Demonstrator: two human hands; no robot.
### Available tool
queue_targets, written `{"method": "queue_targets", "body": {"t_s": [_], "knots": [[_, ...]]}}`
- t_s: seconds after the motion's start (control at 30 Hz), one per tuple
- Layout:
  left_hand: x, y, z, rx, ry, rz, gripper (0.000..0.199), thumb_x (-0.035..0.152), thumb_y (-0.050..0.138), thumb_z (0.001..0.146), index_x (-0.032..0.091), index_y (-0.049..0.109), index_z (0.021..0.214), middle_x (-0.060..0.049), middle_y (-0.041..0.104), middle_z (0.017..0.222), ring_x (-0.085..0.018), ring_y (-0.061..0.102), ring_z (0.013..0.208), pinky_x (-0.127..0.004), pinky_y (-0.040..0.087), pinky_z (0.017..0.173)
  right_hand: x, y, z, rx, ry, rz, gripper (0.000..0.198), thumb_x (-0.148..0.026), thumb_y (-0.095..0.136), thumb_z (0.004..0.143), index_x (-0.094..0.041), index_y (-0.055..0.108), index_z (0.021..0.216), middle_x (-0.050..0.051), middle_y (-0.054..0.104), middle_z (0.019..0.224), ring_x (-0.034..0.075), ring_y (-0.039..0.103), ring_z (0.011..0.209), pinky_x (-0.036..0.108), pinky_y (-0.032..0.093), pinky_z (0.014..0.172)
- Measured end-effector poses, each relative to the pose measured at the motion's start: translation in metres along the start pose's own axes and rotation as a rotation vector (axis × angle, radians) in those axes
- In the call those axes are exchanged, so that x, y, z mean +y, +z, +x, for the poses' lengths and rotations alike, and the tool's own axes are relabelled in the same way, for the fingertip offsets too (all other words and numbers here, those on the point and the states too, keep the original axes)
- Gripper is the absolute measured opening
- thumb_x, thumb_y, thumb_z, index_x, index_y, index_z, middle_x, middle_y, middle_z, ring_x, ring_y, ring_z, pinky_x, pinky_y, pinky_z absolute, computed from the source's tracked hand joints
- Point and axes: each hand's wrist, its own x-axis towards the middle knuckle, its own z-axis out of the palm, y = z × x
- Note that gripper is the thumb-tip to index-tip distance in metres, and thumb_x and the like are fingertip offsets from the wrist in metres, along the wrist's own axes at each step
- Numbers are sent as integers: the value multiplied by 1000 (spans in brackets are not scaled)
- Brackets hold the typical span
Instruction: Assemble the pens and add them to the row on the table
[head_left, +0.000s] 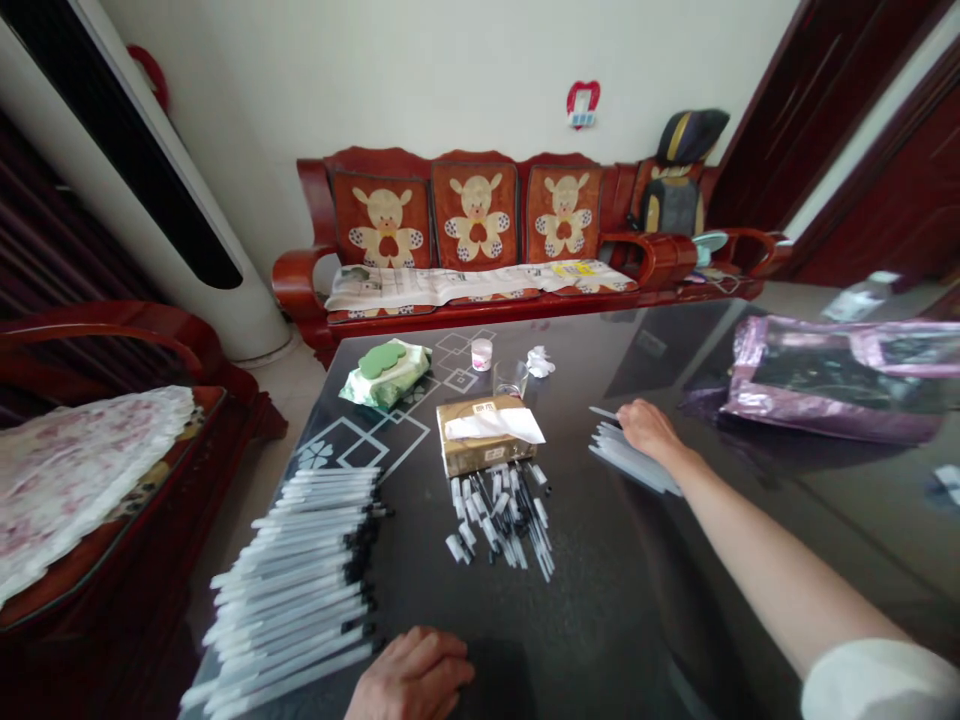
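Note:
My right hand (649, 430) reaches across the dark table and pinches a translucent white pen barrel, whose tip sticks out to the left of the fingers. Just below it lies a small bundle of similar pen barrels (630, 462). Near the front edge rests my left hand (412, 672), fingers curled together, with nothing visible in it. Beside it on the left is a long row of white pens (292, 580) with black ends pointing right. Pen caps and thin dark refills (502, 510) lie in a loose heap at the middle of the table.
Behind the heap stands a tissue box (487, 455), with a glass (510, 378), a small pink-white cup (481, 354) and crumpled tissue (539, 362) beyond. Green wet wipes (386, 375) lie back left. A purple-edged clear bag (840, 380) and a bottle (861, 297) are at right.

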Motion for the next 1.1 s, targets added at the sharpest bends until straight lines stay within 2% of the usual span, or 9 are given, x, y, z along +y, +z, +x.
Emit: {"method": "queue_targets", "body": {"t_s": [0.17,0.33,0.47,0.7,0.93,1.1], "knots": [[13,-11,6,-65,-46,-75,21,22,42,89,22,63,89,-5,64,90,-16,58,80,-26,47,74,-16,4,-52,89,15,24,25,-18,44,84,-12,68,85,17,64,93,26,59,89,35,41,79],[20,-27,12,-132,-86,-120,23,18,42,88,21,63,97,-5,62,96,-17,56,89,-30,43,85,-34,8,-80,180,55,49,25,-18,42,84,-14,67,88,18,63,93,30,58,91,40,41,79],[13,-35,17,-142,-116,-118,28,14,46,84,20,60,108,-6,60,108,-18,53,99,-32,39,93,-44,7,-91,225,80,61,25,-19,43,84,-13,66,88,18,63,90,29,59,87,38,41,78],[1,-46,17,-127,-194,-39,36,11,53,77,18,58,112,-8,55,118,-21,48,110,-34,35,99,-63,4,-108,299,47,69,27,-17,43,82,-12,65,97,14,64,89,25,58,85,36,42,79],[-4,-38,3,-109,-179,-35,39,13,51,78,19,56,116,-8,53,125,-21,47,115,-38,32,103,-83,0,-125,328,2,133,33,-17,38,85,-12,67,101,15,65,91,27,59,87,38,44,80],[-4,-32,10,-45,-153,-31,39,14,51,79,18,55,118,-9,53,125,-22,46,116,-38,34,101,-83,-3,-131,370,-2,210,34,-19,37,87,-16,65,104,15,64,105,28,58,98,41,44,86]]}}
